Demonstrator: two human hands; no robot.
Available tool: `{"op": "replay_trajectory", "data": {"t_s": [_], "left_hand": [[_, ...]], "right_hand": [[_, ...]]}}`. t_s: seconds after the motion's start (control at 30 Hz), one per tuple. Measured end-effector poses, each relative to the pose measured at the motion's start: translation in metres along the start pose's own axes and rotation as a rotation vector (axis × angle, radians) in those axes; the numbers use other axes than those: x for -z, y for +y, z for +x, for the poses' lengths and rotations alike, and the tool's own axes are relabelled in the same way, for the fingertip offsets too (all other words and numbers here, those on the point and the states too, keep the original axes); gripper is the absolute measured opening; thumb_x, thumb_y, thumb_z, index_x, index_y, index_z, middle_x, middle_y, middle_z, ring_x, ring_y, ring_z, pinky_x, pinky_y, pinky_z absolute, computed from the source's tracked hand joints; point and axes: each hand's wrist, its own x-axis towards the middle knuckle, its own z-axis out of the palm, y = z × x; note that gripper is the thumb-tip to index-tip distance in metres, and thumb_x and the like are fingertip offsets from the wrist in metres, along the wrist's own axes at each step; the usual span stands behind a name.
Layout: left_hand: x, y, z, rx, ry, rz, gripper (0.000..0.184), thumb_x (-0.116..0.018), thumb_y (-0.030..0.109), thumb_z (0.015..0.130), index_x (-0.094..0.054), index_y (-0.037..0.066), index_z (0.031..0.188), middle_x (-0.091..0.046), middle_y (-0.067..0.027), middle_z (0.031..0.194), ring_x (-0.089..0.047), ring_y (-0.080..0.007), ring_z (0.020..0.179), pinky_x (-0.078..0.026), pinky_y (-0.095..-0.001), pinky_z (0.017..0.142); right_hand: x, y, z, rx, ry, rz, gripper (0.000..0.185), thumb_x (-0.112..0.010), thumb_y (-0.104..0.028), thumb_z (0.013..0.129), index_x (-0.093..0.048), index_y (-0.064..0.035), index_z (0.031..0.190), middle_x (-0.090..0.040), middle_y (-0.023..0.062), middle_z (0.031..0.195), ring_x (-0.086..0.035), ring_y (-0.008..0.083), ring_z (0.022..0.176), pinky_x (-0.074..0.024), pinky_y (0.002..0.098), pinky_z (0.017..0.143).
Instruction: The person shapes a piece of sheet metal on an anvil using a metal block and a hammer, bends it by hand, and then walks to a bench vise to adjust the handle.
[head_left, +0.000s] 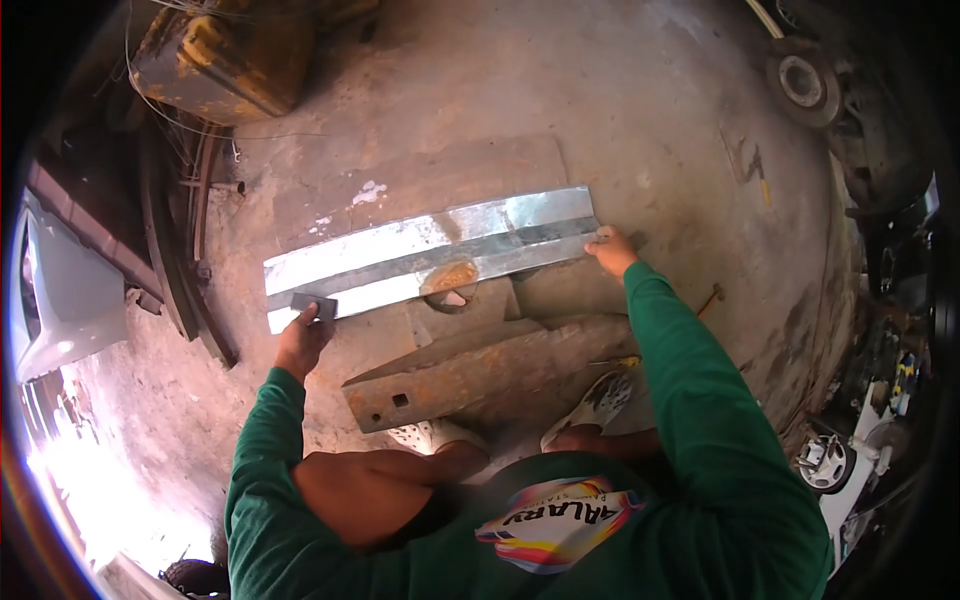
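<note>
The strip (430, 252) spans the middle of the floor (690, 190), its right end pinched between the right hand (612, 250)'s thumb and fingers; the left hand (303, 345)'s fingers close on a block (314, 304) over the strip's near left corner. Between its near edge and 2 shoes (600, 400) lies a beam (500, 365), leaving little room, while bare floor opens past the far edge and right end.
</note>
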Motion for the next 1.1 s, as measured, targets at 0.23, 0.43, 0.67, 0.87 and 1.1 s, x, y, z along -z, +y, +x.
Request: {"op": "replay_trajectory", "data": {"t_s": [0.23, 0.43, 0.67, 0.87, 1.1], "left_hand": [[-0.025, -0.010, -0.005, -0.039, -0.073, 0.009, 0.030, -0.068, 0.022, 0.108, -0.063, 0.008, 0.134, -0.072, -0.0097, 0.116, -0.071, -0.0231, 0.101, -0.061, -0.0407, 0.095], [-0.025, -0.011, 0.004, -0.033, -0.035, 0.061, 0.032, -0.066, 0.024, 0.109, -0.061, 0.006, 0.135, -0.071, -0.0096, 0.115, -0.070, -0.0237, 0.100, -0.061, -0.0393, 0.096], [-0.035, -0.009, -0.006, -0.029, -0.005, 0.088, 0.033, -0.064, 0.024, 0.111, -0.058, 0.008, 0.139, -0.070, -0.0085, 0.121, -0.068, -0.0246, 0.111, -0.057, -0.0425, 0.105], [-0.033, -0.009, -0.001, -0.041, -0.026, 0.072, 0.032, -0.064, 0.023, 0.110, -0.060, 0.009, 0.138, -0.070, -0.0083, 0.124, -0.068, -0.0241, 0.112, -0.056, -0.0430, 0.107], [-0.058, 0.016, -0.028, -0.084, 0.136, 0.155, 0.025, -0.069, 0.025, 0.107, -0.065, 0.009, 0.126, -0.071, -0.0059, 0.112, -0.069, -0.0210, 0.097, -0.059, -0.0347, 0.090]], "right_hand": [[0.014, 0.019, 0.012, 0.042, -0.011, -0.210, 0.071, -0.088, -0.031, 0.088, -0.060, -0.0033, 0.148, -0.071, 0.0236, 0.137, -0.069, 0.0369, 0.126, -0.0546, 0.0448, 0.107], [0.017, 0.010, 0.005, 0.027, -0.033, -0.241, 0.072, -0.086, -0.030, 0.090, -0.056, -0.0050, 0.151, -0.069, 0.0256, 0.140, -0.066, 0.0401, 0.131, -0.0531, 0.0469, 0.110], [0.017, 0.010, 0.002, 0.085, 0.028, -0.352, 0.068, -0.085, -0.029, 0.091, -0.055, -0.0060, 0.148, -0.069, 0.0261, 0.139, -0.066, 0.0425, 0.130, -0.0533, 0.0476, 0.110], [0.018, 0.007, -0.001, 0.094, 0.039, -0.319, 0.071, -0.086, -0.028, 0.090, -0.053, -0.0056, 0.150, -0.070, 0.0262, 0.138, -0.066, 0.0436, 0.129, -0.0532, 0.0473, 0.109], [0.017, 0.028, 0.008, 0.050, 0.052, -0.125, 0.077, -0.086, -0.028, 0.090, -0.051, -0.0020, 0.153, -0.072, 0.0269, 0.134, -0.069, 0.0392, 0.126, -0.0538, 0.0453, 0.108]]}}
